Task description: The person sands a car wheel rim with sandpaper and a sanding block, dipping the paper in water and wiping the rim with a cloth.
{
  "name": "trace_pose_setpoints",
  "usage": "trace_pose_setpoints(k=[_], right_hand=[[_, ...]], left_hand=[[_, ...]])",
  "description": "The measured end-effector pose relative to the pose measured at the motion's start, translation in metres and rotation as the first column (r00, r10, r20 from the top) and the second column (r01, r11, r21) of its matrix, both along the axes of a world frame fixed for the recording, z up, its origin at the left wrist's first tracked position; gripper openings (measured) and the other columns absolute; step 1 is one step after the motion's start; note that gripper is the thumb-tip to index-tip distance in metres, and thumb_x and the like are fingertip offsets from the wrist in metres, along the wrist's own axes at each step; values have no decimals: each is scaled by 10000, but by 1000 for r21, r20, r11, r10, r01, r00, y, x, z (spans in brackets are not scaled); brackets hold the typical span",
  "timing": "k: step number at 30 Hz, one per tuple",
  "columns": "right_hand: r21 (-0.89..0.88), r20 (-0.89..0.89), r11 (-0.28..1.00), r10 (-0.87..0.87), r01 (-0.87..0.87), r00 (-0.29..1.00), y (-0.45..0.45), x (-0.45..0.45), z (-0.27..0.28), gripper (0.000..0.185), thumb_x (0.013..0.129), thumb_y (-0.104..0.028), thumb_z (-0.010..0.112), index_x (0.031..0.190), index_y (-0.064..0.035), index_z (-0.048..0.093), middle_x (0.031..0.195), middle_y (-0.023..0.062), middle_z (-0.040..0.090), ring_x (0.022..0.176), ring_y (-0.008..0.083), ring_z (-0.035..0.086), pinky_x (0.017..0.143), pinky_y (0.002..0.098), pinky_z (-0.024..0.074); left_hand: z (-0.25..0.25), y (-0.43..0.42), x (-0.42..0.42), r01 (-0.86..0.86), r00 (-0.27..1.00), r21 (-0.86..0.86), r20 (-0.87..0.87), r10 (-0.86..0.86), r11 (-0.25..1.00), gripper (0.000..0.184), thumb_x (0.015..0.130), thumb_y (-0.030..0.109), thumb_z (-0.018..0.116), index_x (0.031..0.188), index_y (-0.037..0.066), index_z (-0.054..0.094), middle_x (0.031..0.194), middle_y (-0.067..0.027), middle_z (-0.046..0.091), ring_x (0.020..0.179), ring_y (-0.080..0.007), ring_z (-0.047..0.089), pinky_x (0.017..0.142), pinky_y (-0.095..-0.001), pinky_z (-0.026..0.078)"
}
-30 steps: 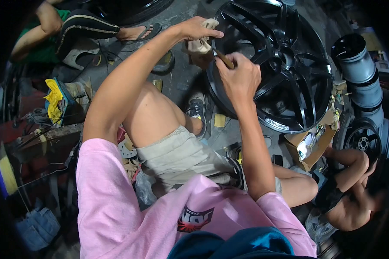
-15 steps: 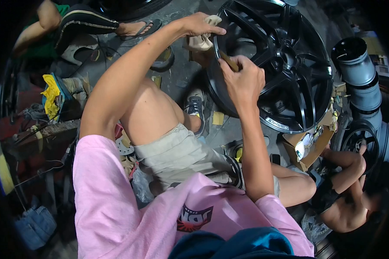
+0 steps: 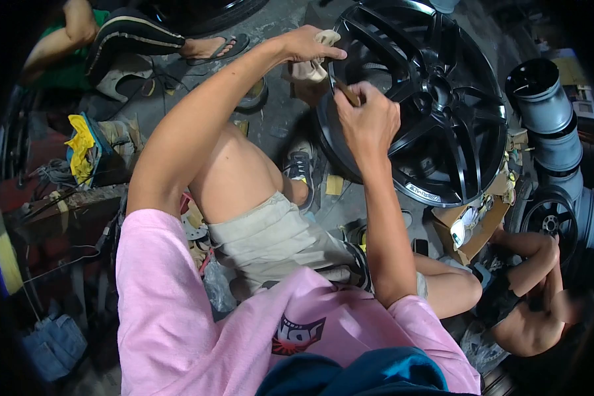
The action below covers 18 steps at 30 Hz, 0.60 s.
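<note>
A black multi-spoke car wheel rim stands tilted in front of me, its lettering showing near the lower edge. My left hand is closed on a beige cloth at the rim's left lip, with the thumb over the edge. My right hand grips a slim brown tool, its tip at the lip just below the cloth. Fingers cover most of this tool, so its exact kind cannot be told.
Grey wheel barrels are stacked at the right, above a smaller black wheel. A cardboard box holds assorted items. One person's bare back shows at lower right; another's sandalled foot is at upper left.
The brown tool and my right hand have shifted slightly to the left along the lip. My left hand stays on the cloth, a little lower in view.
</note>
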State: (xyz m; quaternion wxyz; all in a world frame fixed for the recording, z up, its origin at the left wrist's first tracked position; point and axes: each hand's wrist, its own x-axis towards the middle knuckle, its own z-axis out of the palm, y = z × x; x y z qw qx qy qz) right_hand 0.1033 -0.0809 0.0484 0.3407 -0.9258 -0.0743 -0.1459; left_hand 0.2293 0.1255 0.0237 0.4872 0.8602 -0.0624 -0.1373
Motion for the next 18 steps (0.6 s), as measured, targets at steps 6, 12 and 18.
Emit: trace_pose_setpoints(k=[6, 12, 18], right_hand=[[35, -44, 999, -1, 3, 999, -1, 1, 2, 214, 804, -268, 839, 849, -66, 787, 753, 138, 743, 744, 367, 708, 787, 435, 463], [-8, -114, 1000, 2, -3, 993, -11, -14, 17, 224, 824, -276, 822, 816, -56, 782, 722, 147, 726, 716, 384, 694, 780, 442, 461], [-1, -33, 1000, 12, -12, 999, 5, 16, 5, 270, 841, -323, 823, 821, -57, 786, 719, 131, 723, 720, 375, 697, 765, 445, 464]], left_hand=[[-8, 2, 7, 36, 996, -37, -85, -39, 999, 612, 805, 495, 939, 1139, 9, 775, 934, -56, 724, 829, -149, 633, 761, -344, 539], [-5, 5, 4, 16, 999, -12, -45, -17, 1000, 635, 817, 552, 912, 1140, 21, 779, 938, -65, 720, 840, -155, 635, 778, -348, 541], [10, -1, -11, 56, 998, 4, 20, -56, 998, 503, 922, 565, 836, 891, 81, 699, 743, 34, 555, 737, -83, 513, 663, -310, 456]])
